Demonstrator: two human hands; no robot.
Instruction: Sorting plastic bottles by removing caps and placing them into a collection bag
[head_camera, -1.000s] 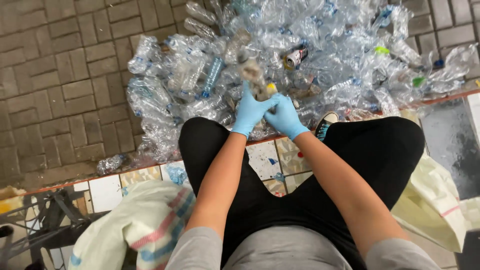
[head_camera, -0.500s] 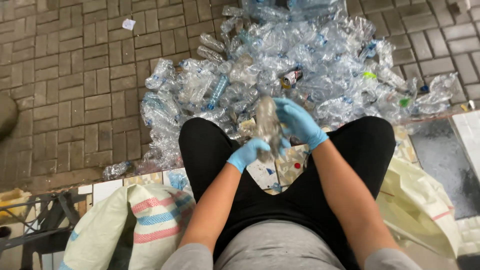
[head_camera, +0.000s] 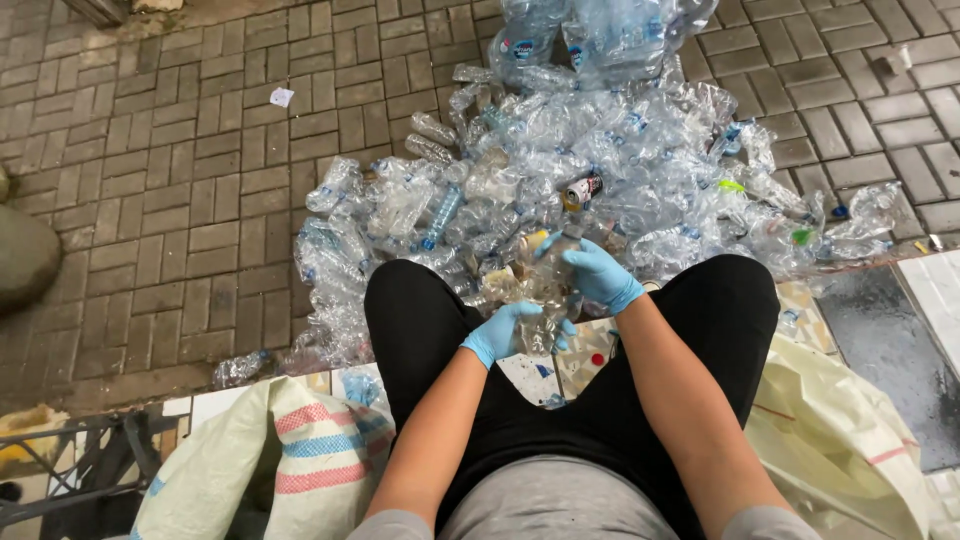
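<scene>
I sit with my knees apart, both hands in blue gloves. Between them is a clear, crushed plastic bottle, held upright over my lap. My left hand grips its lower end. My right hand is closed around its upper end, near the neck. Just beyond my knees lies a big heap of empty clear plastic bottles on the brick paving.
A white woven sack with red and blue stripes lies at my left. A pale sack lies at my right. A crushed drink can sits in the heap. Brick paving stretches left; a dark metal frame is at lower left.
My hands came back from the heap toward my lap, bringing a bottle with them. The left hand went to the bottle's bottom, the right to its top. My view tilted forward over the pile.
</scene>
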